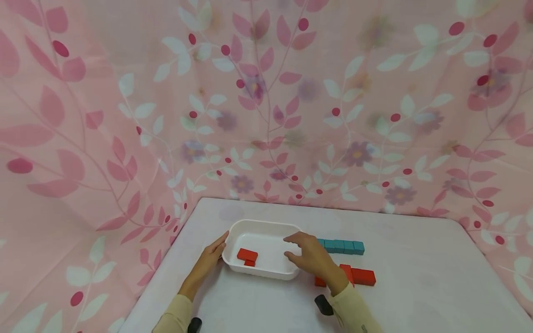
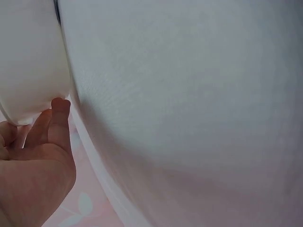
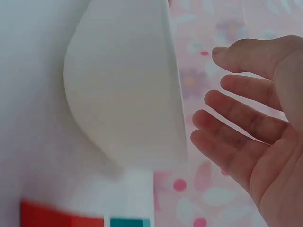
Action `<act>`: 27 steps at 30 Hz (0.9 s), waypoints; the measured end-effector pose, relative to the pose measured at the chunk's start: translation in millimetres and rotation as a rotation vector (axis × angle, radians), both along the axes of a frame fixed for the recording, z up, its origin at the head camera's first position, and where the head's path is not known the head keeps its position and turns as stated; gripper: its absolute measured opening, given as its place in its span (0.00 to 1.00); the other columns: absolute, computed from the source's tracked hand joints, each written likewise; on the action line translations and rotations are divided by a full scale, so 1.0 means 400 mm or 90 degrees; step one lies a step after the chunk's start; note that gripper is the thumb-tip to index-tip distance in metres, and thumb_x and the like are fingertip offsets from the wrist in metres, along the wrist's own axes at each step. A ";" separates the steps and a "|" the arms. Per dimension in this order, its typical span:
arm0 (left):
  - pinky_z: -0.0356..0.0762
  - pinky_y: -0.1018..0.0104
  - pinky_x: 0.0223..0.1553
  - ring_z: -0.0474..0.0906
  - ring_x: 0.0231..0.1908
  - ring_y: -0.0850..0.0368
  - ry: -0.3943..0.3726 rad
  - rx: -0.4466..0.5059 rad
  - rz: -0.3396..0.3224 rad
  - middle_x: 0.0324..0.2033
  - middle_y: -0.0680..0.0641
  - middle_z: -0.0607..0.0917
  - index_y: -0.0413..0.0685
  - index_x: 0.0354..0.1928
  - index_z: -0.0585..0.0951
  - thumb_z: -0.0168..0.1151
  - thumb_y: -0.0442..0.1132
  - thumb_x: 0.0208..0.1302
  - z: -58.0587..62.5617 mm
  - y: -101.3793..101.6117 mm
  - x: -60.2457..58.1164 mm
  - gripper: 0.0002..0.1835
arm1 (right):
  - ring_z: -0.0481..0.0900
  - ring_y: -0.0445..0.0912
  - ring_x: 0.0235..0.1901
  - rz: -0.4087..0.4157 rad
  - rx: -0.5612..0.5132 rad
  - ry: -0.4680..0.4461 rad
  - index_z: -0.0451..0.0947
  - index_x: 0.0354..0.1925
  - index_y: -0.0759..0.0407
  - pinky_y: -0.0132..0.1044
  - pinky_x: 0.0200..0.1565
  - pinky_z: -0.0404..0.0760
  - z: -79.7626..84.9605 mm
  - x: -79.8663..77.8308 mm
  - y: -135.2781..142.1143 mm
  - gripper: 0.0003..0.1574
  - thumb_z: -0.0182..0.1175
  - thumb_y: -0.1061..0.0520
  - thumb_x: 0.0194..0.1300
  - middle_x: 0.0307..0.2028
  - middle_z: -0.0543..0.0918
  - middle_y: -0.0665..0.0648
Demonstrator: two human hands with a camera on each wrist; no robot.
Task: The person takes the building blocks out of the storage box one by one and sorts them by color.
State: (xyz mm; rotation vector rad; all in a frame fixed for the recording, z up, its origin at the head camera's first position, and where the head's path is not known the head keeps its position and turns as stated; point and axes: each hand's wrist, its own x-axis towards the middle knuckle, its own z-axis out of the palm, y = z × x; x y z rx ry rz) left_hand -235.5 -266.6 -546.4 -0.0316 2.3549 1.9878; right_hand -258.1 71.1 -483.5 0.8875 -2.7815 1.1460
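A white plastic tray [image 1: 266, 276] stands on the table with two red blocks [image 1: 247, 254] lying inside, toward its left end. My left hand [image 1: 208, 259] grips the tray's left end, and the left wrist view shows its fingers [image 2: 60, 123] against the tray wall [image 2: 33, 61]. Over the tray's right end is my right hand [image 1: 310, 254], its fingers spread and nothing in them. In the right wrist view, this hand [image 3: 255, 118] is apart from the tray's end wall [image 3: 128, 90].
Right of the tray, a row of teal blocks [image 1: 343, 247] lies on the white-covered table [image 1: 433, 277]. Nearer, several red blocks [image 1: 363, 276] lie partly hidden behind my right forearm. A pink floral curtain [image 1: 266, 115] hangs behind the table and along its left side.
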 end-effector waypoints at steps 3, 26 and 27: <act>0.62 0.49 0.64 0.55 0.70 0.45 -0.001 -0.007 -0.002 0.73 0.44 0.59 0.50 0.74 0.63 0.45 0.39 0.78 0.000 0.002 -0.002 0.25 | 0.80 0.52 0.50 0.018 -0.002 -0.003 0.80 0.57 0.56 0.44 0.48 0.83 -0.008 -0.005 -0.042 0.27 0.70 0.51 0.60 0.51 0.82 0.52; 0.62 0.47 0.64 0.55 0.70 0.43 -0.001 -0.012 0.007 0.72 0.43 0.60 0.48 0.73 0.62 0.45 0.38 0.77 0.004 0.007 -0.005 0.25 | 0.79 0.46 0.43 0.075 -0.004 -0.075 0.84 0.51 0.60 0.40 0.49 0.82 -0.073 -0.057 -0.270 0.19 0.66 0.54 0.63 0.44 0.85 0.55; 0.62 0.47 0.64 0.55 0.70 0.43 0.001 -0.009 0.006 0.72 0.42 0.60 0.48 0.73 0.62 0.45 0.37 0.78 0.004 0.006 -0.005 0.25 | 0.80 0.46 0.43 0.074 0.001 -0.074 0.84 0.51 0.60 0.40 0.49 0.82 -0.078 -0.059 -0.274 0.20 0.67 0.53 0.62 0.44 0.86 0.54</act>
